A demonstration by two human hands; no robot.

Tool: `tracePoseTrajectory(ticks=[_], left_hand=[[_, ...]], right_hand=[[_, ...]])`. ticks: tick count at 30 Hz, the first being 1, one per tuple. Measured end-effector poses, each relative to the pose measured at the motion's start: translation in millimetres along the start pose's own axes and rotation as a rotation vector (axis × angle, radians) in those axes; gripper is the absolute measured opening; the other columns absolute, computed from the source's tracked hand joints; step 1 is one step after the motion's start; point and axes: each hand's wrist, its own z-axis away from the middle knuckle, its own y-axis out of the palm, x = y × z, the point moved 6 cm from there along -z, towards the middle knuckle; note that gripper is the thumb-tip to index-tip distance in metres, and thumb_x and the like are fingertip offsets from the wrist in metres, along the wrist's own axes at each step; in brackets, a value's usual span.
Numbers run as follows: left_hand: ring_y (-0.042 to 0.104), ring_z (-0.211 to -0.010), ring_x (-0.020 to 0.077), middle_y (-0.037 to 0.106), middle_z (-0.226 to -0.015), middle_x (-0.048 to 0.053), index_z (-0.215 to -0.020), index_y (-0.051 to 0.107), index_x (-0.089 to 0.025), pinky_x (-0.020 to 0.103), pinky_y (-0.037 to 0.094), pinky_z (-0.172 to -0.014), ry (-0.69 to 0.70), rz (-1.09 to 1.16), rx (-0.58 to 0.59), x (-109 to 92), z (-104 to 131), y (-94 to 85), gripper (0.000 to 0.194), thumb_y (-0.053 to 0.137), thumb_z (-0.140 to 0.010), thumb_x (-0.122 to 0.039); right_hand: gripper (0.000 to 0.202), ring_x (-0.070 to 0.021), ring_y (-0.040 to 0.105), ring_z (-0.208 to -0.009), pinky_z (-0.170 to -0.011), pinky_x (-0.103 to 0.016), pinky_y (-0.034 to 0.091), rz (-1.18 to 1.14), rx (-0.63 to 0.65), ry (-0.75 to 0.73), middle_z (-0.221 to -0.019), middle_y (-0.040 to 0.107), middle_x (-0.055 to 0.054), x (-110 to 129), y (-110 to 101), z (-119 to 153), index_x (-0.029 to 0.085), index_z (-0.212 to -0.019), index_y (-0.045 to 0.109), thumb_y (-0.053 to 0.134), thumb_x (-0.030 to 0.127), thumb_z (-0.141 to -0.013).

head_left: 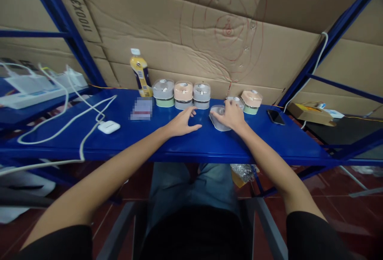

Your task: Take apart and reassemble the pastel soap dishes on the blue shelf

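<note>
My right hand (pixel 234 115) is closed around a grey plastic container piece (pixel 220 122) with a clear edge, low over the blue tabletop. Just behind that hand, partly covered by it, is another grey container (pixel 238 101). My left hand (pixel 183 123) rests near the table's middle, thumb and fingers apart, holding nothing. Beyond it stand three small lidded containers in a row: one grey over green (pixel 164 94), one peach over grey (pixel 183 95) and one grey (pixel 202 96). A peach container with a green base (pixel 251 101) stands right of my right hand.
A yellow drink bottle (pixel 140 74) stands at the back left, with a blurred-out card (pixel 141 108) before it. White cables and an earbud case (pixel 109 127) lie at the left. A phone (pixel 275 117) lies at the right. Cardboard (pixel 167 20) walls the back.
</note>
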Motion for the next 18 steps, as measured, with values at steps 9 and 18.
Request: tracePoseTrajectory(ticks=[9,18], left_hand=[[0.064,-0.143,0.0464,0.061,-0.155,0.027,-0.163,0.042,-0.02,0.066,0.052,-0.12,0.003,0.211,0.041,-1,-1,1.2,0.13,0.105,-0.056,-0.06],[0.065,-0.143,0.0446,0.066,-0.152,0.023,-0.166,0.044,-0.021,0.064,0.051,-0.121,0.051,0.196,0.074,-7,3,1.3,0.117,0.097,-0.069,-0.057]], right_hand=[[0.112,-0.0448,0.06,-0.149,-0.125,-0.065,0.049,-0.27,0.424,-0.411,-0.164,0.061,-0.019,52,5,17,0.022,-0.165,0.052,0.089,0.077,-0.074],[0.091,-0.0399,0.069,-0.135,-0.118,-0.06,0.054,-0.351,0.301,-0.409,-0.15,0.07,-0.017,52,-3,18,0.023,-0.156,0.061,0.082,0.075,-0.084]])
